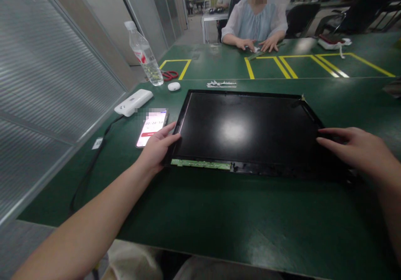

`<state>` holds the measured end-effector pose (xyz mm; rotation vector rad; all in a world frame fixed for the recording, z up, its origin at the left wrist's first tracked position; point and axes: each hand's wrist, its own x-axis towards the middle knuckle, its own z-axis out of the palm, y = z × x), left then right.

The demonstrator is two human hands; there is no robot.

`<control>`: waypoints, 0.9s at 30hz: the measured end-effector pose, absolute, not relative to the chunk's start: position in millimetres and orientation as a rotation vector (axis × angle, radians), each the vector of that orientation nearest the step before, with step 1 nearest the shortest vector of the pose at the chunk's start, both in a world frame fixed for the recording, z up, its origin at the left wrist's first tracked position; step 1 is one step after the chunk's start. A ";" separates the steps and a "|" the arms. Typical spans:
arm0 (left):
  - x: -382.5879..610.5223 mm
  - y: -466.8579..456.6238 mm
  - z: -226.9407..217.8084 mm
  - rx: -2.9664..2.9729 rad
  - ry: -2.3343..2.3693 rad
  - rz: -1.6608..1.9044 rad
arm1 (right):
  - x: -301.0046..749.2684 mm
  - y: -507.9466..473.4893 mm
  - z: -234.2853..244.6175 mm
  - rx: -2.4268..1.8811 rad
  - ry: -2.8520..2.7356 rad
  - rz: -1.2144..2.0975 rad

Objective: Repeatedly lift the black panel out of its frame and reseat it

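Note:
A black display panel (269, 133) in a dark frame lies face up between my hands, with a green circuit strip (201, 164) bared along its near left edge. My left hand (159, 146) grips the panel's left side, thumb on top of the frame and fingers beyond or under it. At the right side, my right hand (351, 146) pinches the frame's edge between thumb and fingers. A small loose-looking bit sticks up at the panel's far right corner. Just left of my left hand lies a lit phone (153, 125) showing a timer.
On the green table (219, 213) stand a water bottle (144, 56), a white earbud case (174, 86) and a white device (134, 102) with a black cable. Red-handled scissors (170, 75) lie behind the bottle. White scraps (221, 84) sit beyond the panel. A person (255, 25) works opposite.

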<state>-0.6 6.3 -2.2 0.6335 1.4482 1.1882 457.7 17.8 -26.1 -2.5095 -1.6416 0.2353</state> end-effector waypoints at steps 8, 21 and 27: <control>-4.8 7.3 -2.3 0.605 1.429 1.197 | 457.5 17.8 -24.9 -2.493 -1.652 0.228; -2.6 6.6 1.0 0.573 1.356 1.200 | 453.4 16.4 -22.8 -2.485 -1.646 0.202; -2.2 6.2 0.0 0.585 1.356 1.211 | 454.5 16.4 -25.5 -2.490 -1.613 0.219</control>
